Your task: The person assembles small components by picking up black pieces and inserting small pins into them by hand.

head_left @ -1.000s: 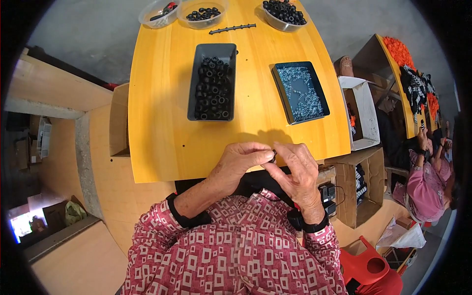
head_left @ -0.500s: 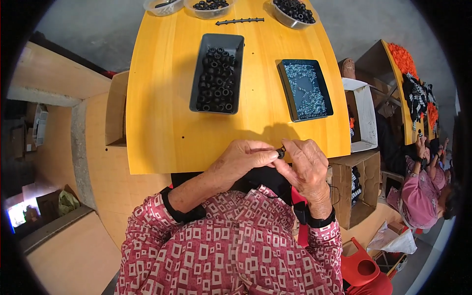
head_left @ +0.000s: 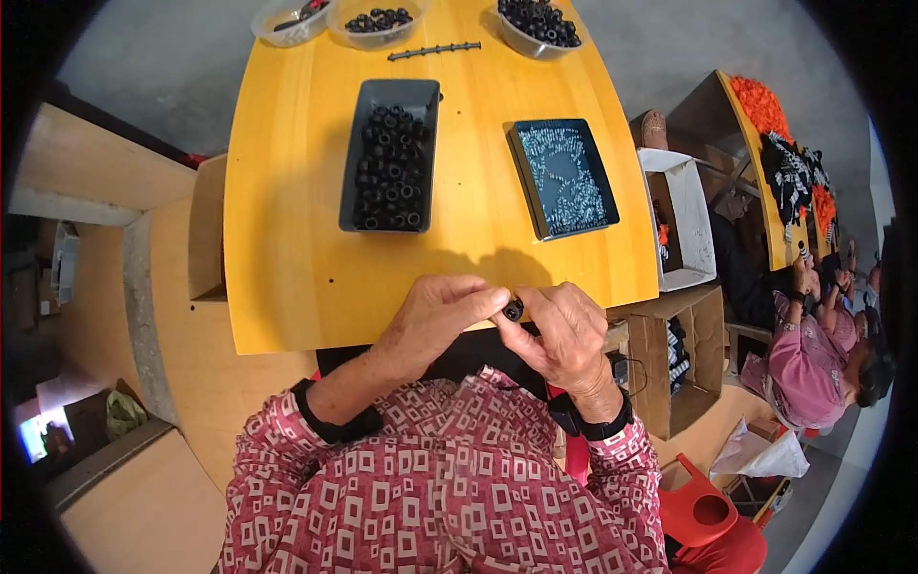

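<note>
My left hand [head_left: 435,320] and my right hand [head_left: 564,335] meet just over the front edge of the yellow table. Between their fingertips is a small round black part [head_left: 513,310] with a hollow in its end. Both hands are closed in a pinch on it, thumbs and forefingers pressed to its sides. Beyond the left hand lies a dark grey bin [head_left: 390,91] holding many black ring-shaped parts [head_left: 392,172]. Beyond the right hand is a shallow dark tray [head_left: 566,228] with tiny silvery pieces, perhaps springs, scattered inside.
Clear plastic bowls [head_left: 378,36] with black parts line the far edge of the table [head_left: 287,277]. A thin knobbed black rod [head_left: 435,51] lies before them. Cardboard boxes [head_left: 703,373] stand by the right side. Farther right, a person in pink [head_left: 808,378] works at another table.
The view has shifted, so table and bins appear farther left and slightly lower. The black part has turned between my fingers, its hollow end now showing. Both hands keep their pinch.
</note>
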The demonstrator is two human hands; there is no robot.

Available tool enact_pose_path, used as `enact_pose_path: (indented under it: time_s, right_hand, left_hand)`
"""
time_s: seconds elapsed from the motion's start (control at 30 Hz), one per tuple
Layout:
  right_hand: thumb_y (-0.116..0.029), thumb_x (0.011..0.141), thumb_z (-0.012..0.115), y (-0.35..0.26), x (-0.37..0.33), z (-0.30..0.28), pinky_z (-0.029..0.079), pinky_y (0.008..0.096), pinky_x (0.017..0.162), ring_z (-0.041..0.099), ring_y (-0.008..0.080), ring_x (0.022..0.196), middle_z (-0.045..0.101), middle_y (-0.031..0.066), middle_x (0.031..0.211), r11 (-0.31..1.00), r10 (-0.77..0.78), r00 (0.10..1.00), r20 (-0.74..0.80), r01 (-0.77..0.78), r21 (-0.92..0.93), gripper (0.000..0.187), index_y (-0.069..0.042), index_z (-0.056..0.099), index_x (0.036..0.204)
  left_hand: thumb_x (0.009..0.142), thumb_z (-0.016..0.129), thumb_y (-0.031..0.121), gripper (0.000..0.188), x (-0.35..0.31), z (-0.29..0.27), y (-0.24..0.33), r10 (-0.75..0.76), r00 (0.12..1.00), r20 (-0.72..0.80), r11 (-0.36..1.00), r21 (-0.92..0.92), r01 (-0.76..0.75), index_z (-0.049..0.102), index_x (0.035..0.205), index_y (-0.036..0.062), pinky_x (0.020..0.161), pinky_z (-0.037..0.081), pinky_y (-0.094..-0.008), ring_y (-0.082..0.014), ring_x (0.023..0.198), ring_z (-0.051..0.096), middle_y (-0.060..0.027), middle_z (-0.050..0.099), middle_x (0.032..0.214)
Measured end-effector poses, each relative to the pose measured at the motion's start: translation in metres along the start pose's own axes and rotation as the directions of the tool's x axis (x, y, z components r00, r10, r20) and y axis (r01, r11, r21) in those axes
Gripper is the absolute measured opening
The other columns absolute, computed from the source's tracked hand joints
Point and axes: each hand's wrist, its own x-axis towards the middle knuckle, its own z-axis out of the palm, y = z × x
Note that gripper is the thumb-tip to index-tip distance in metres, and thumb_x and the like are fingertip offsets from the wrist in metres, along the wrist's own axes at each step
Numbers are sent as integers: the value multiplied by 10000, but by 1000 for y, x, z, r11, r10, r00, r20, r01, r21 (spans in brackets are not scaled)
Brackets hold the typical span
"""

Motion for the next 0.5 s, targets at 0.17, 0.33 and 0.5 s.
enact_pose_path:
  time_s: [0.17, 0.33, 0.5]
  right_hand:
    - [-105, 735, 816, -6, 6, -4, 498, 326, 536, 606, 230, 607, 623, 87, 756, 998, -2, 1000, 20, 0, 65, 283, 17, 650, 929]
    - [-82, 712, 778, -20, 8, 15, 523, 364, 629, 622, 273, 696, 588, 120, 789, 964, -65, 998, 7, 61, 260, 283, 32, 637, 930]
    - [-46, 707, 766, -16, 12, 29, 525, 370, 652, 630, 280, 730, 591, 131, 825, 948, -42, 999, -5, 41, 315, 274, 40, 632, 930]
  left_hand:
    - [1023, 520, 288, 381, -1, 19, 7, 286, 947, -146, 954, -45, -295, 588, 1228, -26, 961, 471, -310, -171, 1055, 622, -105, 672, 1111]
    - [1051, 420, 375, 481, 4, 23, 5, 342, 940, 13, 939, -46, -341, 557, 1250, -41, 1034, 406, -325, -196, 1146, 567, -143, 621, 1190]
    - [1062, 396, 321, 436, 7, 15, 4, 233, 972, 32, 947, -234, -219, 539, 1266, -36, 1043, 407, -333, -219, 1148, 572, -155, 623, 1190]
